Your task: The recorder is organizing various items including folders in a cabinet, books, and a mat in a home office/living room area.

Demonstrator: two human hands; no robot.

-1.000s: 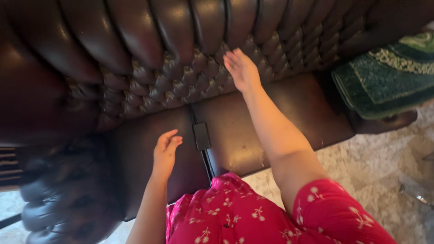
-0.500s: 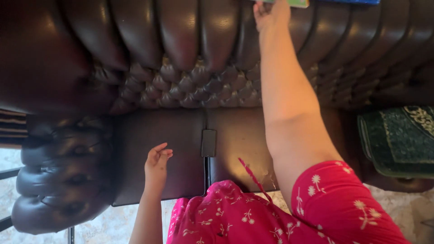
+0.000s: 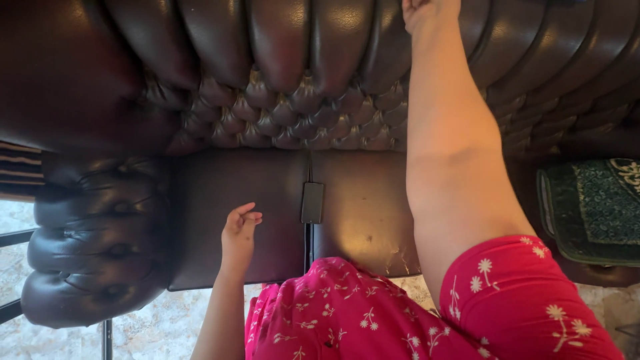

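Presently: left hand (image 3: 239,230), fingers loosely curled, holding nothing, hovers over the sofa (image 3: 220,200) seat beside the black adapter (image 3: 312,202) at the cushion seam. Right hand (image 3: 430,12) reaches over the backrest's top edge, grip cannot be told. Best approach the adapter squarely.

dark leather sofa (image 3: 220,193) | black adapter (image 3: 312,202) on seat seam | green cushion (image 3: 593,210) at right

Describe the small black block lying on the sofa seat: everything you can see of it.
The black block is a small, flat, matte rectangular box, plastic by the look, perhaps a power adapter. It lies lengthwise on the seam between two brown leather seat cushions, with a thin dark cable running from each end along the gap. Nothing holds it; the left hand hovers beside it, apart.
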